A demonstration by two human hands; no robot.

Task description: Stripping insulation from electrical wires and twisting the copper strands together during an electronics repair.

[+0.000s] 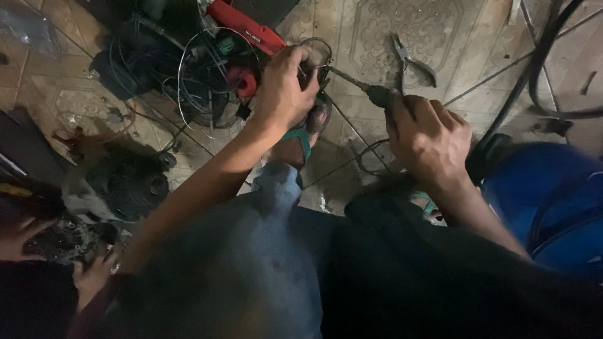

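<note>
Fingers of right hand (427, 135) curled tight round dark screwdriver (367, 89) handle. Shaft runs up-left, tip meeting small dark part (314, 66) over tiled floor (370, 31). Long axis slants from lower right to upper left. Left hand (286, 88) clamped over that part from above, knuckles up, fingers closed round it. Both forearms reach forward over knees. Pliers (408, 59) lie just beyond screwdriver. Wire tangle (201, 75) left of left hand.

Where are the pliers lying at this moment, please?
In the head view, the pliers lie on the patterned floor tiles at upper right of centre, just beyond the right hand, which holds a screwdriver.
</note>
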